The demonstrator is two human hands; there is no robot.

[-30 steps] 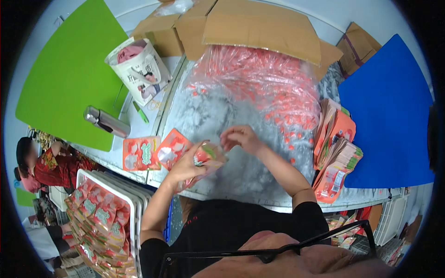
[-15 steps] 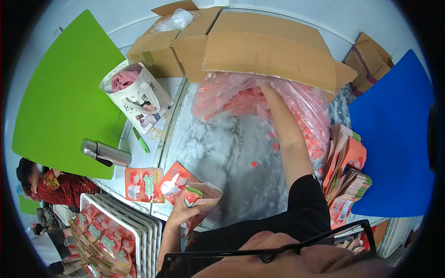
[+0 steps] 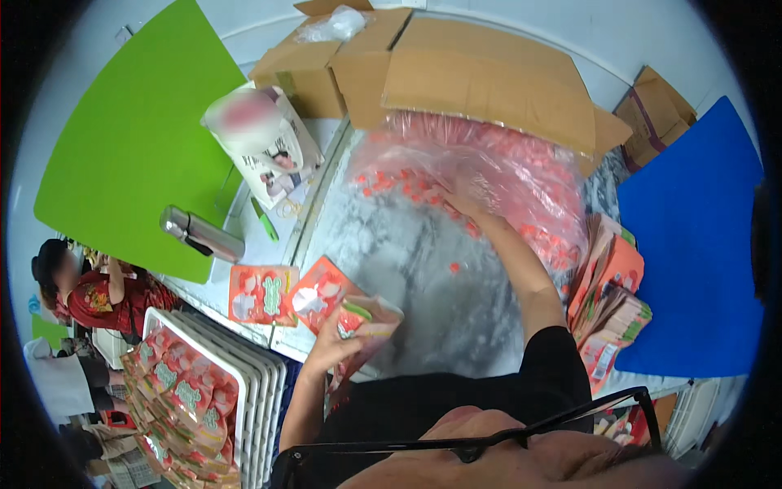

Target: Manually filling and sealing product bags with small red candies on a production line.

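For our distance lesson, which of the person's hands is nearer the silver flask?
Left. The left hand, holding a pouch, is right of the flask and closer to the person; the right hand farther right, at the plastic bag.

Left fingers [image 3: 332, 324] holding pouch [image 3: 374, 329], right fingers [image 3: 453, 194] at red pieces [image 3: 406, 174]

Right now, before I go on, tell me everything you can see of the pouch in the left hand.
The pouch looks like thin, flexible film, printed red and pale pink, with a green patch near its upper end. It is tilted, that end pointing away from the body, and its mouth looks spread open; its contents cannot be made out. The left hand grips it near the table's front edge. In view it overlaps a flat red packet; whether they touch is unclear.
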